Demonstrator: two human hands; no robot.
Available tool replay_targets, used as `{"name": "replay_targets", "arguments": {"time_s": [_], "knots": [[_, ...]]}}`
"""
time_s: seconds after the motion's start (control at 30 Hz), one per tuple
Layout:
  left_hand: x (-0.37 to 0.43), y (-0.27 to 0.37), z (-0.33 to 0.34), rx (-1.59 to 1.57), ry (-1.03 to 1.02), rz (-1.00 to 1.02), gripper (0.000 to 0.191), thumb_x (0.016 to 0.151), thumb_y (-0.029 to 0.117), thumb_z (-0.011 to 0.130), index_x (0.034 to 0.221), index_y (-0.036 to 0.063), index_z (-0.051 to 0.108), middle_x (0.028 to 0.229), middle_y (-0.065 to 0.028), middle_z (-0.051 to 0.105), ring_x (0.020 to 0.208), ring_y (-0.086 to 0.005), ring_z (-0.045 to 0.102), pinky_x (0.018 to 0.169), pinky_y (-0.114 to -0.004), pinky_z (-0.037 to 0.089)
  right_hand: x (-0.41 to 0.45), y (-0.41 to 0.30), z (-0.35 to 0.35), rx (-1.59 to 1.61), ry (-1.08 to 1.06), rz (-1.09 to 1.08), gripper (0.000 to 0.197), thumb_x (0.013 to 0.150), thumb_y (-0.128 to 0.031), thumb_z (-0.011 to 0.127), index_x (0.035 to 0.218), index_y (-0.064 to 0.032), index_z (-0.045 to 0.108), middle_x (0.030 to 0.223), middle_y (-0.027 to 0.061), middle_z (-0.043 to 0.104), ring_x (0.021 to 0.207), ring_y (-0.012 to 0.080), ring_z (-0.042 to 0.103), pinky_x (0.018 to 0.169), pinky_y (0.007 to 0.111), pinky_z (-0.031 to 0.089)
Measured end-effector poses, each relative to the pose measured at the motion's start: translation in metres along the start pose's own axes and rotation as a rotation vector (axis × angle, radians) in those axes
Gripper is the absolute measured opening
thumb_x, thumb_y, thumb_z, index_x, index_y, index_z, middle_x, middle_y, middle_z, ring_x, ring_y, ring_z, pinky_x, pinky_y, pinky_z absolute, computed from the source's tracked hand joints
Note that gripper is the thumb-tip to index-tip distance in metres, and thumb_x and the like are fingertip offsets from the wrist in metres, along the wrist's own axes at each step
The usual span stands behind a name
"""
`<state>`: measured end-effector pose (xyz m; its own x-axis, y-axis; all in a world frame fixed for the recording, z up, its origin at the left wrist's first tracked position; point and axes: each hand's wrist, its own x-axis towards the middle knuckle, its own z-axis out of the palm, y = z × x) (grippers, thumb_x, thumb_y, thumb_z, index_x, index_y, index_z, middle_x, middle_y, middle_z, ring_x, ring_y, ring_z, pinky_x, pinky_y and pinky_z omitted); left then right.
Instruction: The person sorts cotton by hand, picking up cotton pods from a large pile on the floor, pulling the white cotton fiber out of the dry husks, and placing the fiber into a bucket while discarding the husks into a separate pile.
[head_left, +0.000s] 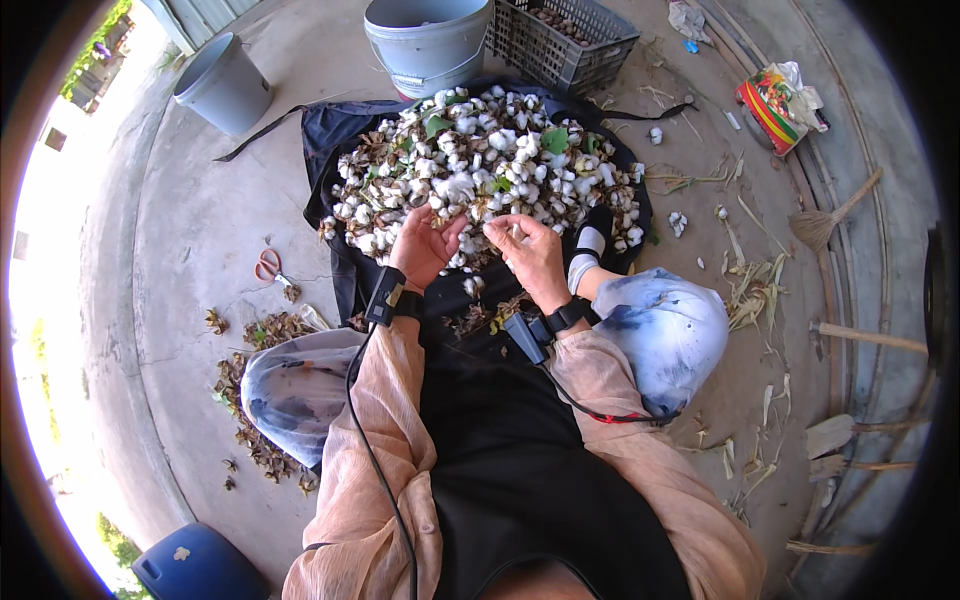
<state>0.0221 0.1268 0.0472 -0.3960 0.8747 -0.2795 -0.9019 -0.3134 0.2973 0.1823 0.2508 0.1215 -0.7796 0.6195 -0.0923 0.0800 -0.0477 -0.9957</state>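
Note:
A large heap of cotton bolls (480, 161), white fibre with brown husks and a few green leaves, lies on a dark cloth (324, 150) before me. My left hand (426, 244) is over the near edge of the heap, palm turned up, fingers loosely curled and apart, with nothing plainly held. To its right, my right hand (531, 251) has thumb and fingertips drawn together; a small white bit, apparently cotton fibre, shows at the fingers. The hands do not touch. A single boll (473, 286) lies on the cloth between the wrists.
Behind the heap stand a large grey bucket (431, 52) and a plastic crate (574, 66); another bucket (225, 90) is at left. Scissors (270, 268) and dry husks (259, 420) lie left on the concrete. Corn husks (754, 292) and a hand broom (817, 223) lie right.

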Motion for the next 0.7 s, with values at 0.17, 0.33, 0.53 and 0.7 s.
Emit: {"name": "replay_targets", "arguments": {"time_s": [0.17, 0.33, 0.53, 0.7], "knots": [[-0.027, -0.023, 0.032, 0.184, -0.034, 0.028, 0.032, 0.095, 0.029, 0.049, 0.116, 0.006, 0.056, 0.114, -0.0101, 0.064, 0.096, -0.0235, 0.065, 0.067, -0.028, 0.051, -0.004, -0.004, 0.003, -0.123, 0.09, -0.223, 0.024, 0.083, -0.025, 0.074, 0.09, -0.0024, 0.068, 0.061, -0.0028, 0.055, 0.056, 0.0033, 0.043, 0.05, 0.022, 0.036], [-0.045, -0.028, 0.049, 0.36, -0.004, 0.122, 0.038, 0.098, 0.02, 0.044, 0.133, 0.0054, 0.045, 0.118, -0.0099, 0.061, 0.092, -0.0233, 0.066, 0.066, -0.025, 0.05, -0.007, -0.002, 0.003, -0.113, 0.02, -0.172, 0.024, 0.086, -0.024, 0.071, 0.093, -0.0008, 0.068, 0.066, -0.0036, 0.059, 0.057, 0.0016, 0.047, 0.049, 0.019, 0.036], [-0.05, -0.043, 0.076, 0.84, 0.009, 0.351, 0.047, 0.098, 0.025, 0.053, 0.139, 0.0062, 0.042, 0.116, -0.0101, 0.061, 0.091, -0.0198, 0.067, 0.076, -0.028, 0.054, -0.008, -0.005, -0.003, -0.005, 0.043, -0.122, 0.023, 0.087, -0.023, 0.07, 0.093, -0.0014, 0.07, 0.064, -0.0053, 0.057, 0.054, 0.0005, 0.044, 0.045, 0.02, 0.033], [-0.051, -0.039, 0.075, 0.705, 0.052, 0.334, 0.044, 0.099, 0.023, 0.051, 0.137, 0.004, 0.043, 0.112, -0.0102, 0.064, 0.091, -0.0212, 0.067, 0.079, -0.029, 0.055, -0.007, -0.005, -0.001, 0.07, 0.008, -0.055, 0.02, 0.088, -0.018, 0.068, 0.092, 0.0014, 0.069, 0.071, 0.0004, 0.064, 0.063, 0.0013, 0.052, 0.054, 0.019, 0.039]]}}
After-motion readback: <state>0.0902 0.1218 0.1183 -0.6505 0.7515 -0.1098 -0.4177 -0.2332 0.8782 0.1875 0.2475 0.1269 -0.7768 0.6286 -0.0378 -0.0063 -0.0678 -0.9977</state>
